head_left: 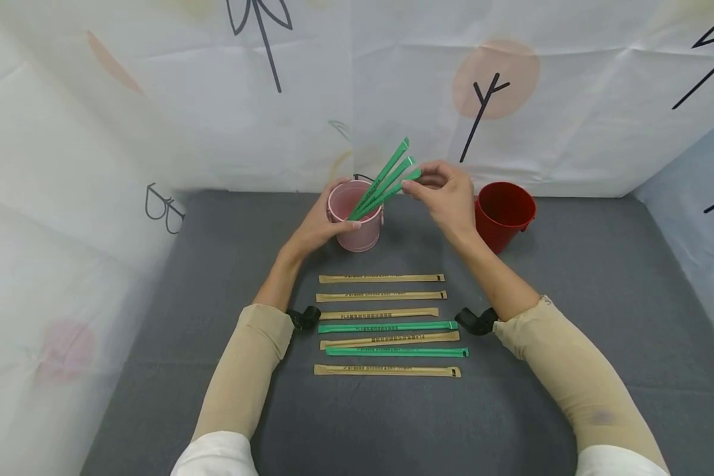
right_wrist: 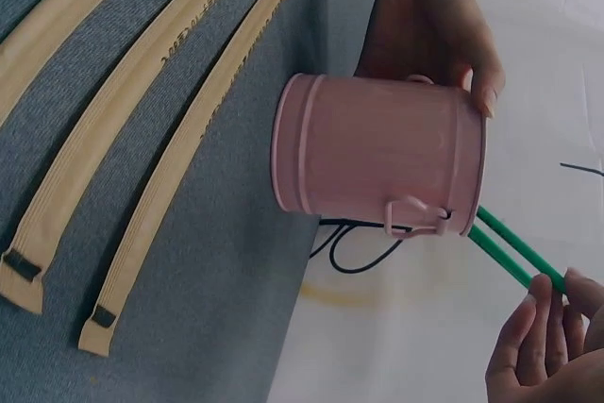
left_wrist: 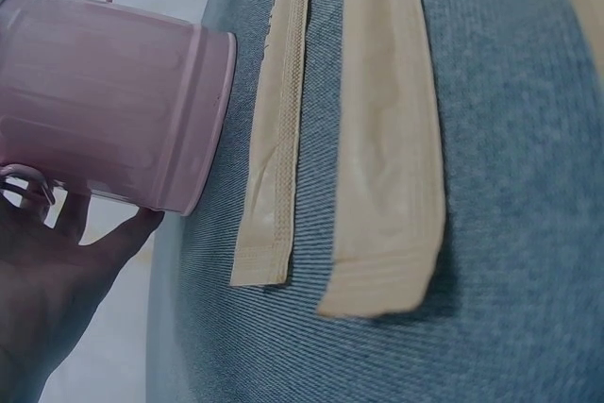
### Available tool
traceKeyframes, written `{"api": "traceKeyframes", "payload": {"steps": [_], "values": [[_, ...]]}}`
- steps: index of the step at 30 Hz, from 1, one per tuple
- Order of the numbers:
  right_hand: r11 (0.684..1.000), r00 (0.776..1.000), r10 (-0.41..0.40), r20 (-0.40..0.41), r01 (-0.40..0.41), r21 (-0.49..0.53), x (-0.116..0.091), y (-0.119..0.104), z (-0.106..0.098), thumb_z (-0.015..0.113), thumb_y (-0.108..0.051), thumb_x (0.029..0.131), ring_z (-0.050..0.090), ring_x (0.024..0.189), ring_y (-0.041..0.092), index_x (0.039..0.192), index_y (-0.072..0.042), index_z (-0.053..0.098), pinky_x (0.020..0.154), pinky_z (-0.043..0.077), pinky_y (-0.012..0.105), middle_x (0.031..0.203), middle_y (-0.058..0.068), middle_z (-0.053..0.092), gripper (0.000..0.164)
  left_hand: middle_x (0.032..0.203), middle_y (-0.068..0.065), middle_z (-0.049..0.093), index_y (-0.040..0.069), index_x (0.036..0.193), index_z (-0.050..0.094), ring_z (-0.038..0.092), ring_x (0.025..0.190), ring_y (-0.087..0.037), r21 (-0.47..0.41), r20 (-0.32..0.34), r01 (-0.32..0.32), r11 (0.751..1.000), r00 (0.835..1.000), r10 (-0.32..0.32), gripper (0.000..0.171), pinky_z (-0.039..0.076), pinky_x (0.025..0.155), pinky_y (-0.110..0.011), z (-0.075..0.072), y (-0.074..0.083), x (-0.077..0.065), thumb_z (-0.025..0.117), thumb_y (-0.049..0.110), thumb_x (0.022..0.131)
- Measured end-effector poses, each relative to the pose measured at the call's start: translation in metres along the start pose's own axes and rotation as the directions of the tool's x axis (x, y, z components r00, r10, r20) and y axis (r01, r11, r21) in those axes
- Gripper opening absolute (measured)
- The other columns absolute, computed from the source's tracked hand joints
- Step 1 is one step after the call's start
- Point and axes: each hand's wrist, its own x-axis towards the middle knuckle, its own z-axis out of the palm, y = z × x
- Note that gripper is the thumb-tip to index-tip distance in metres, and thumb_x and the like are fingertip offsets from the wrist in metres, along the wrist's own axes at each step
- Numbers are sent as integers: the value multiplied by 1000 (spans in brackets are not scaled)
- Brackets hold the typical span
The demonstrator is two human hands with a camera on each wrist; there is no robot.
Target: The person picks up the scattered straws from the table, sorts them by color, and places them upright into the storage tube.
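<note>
My left hand point(head_left: 318, 226) holds a small pink metal bucket point(head_left: 359, 236), its thumb over the near rim and its other fingers around the side. Three green paper-wrapped straws point(head_left: 387, 173) stand in that bucket, leaning to the right. With thumb and fingertips, my right hand point(head_left: 446, 193) pinches the upper part of the lowest-leaning green straw. From the right wrist view, the fingers close on a green straw point(right_wrist: 502, 254) just beyond the bucket's mouth. The straws' lower ends are hidden inside the bucket.
A red bucket point(head_left: 506, 210) stands right of my right hand, partly behind the forearm. Nearer me, several brown wrapped straws point(head_left: 387, 371) and two green ones point(head_left: 397, 352) lie in a row across the grey table point(head_left: 577, 317). White printed cloth point(head_left: 381, 73) rises behind.
</note>
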Motion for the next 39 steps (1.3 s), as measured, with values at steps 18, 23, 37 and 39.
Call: {"api": "traceKeyframes", "payload": {"steps": [18, 23, 37, 39], "values": [[981, 997, 28, 77, -12, -194, -19, 39, -33, 80, -21, 86, 70, 85, 7, 108, -3, 72, 78, 52, 20, 101, 9, 74, 29, 146, -30, 36, 0, 154, 20, 40, 131, -47, -4, 17, 16, 1000, 1000, -16, 90, 46, 95, -36, 9, 27, -9, 72, -6, 80], [978, 987, 28, 158, 6, -209, -41, 43, -48, 78, -14, 88, 69, 86, 7, 107, -1, 71, 76, 52, 19, 101, 13, 73, 24, 146, -29, 37, 0, 154, 20, 41, 131, -46, -1, 15, 20, 1000, 1000, -20, 90, 45, 98, -43, 9, 29, -10, 72, -4, 80], [976, 968, 59, 245, -4, -220, -86, 61, -77, 76, -7, 88, 70, 87, 24, 107, -1, 70, 77, 53, 18, 99, 14, 72, 21, 146, -31, 35, -3, 153, 19, 38, 132, -49, 12, 29, 6, 1000, 1000, -6, 91, 36, 104, -60, 13, 30, -12, 73, -3, 80], [971, 962, 79, 261, -15, -237, -92, 65, -80, 77, -9, 87, 69, 86, 27, 107, -2, 70, 76, 53, 18, 99, 13, 72, 22, 146, -32, 34, -3, 153, 19, 38, 132, -49, 7, 24, 6, 1000, 1000, -6, 91, 35, 104, -62, 14, 30, -12, 73, -5, 80]]}}
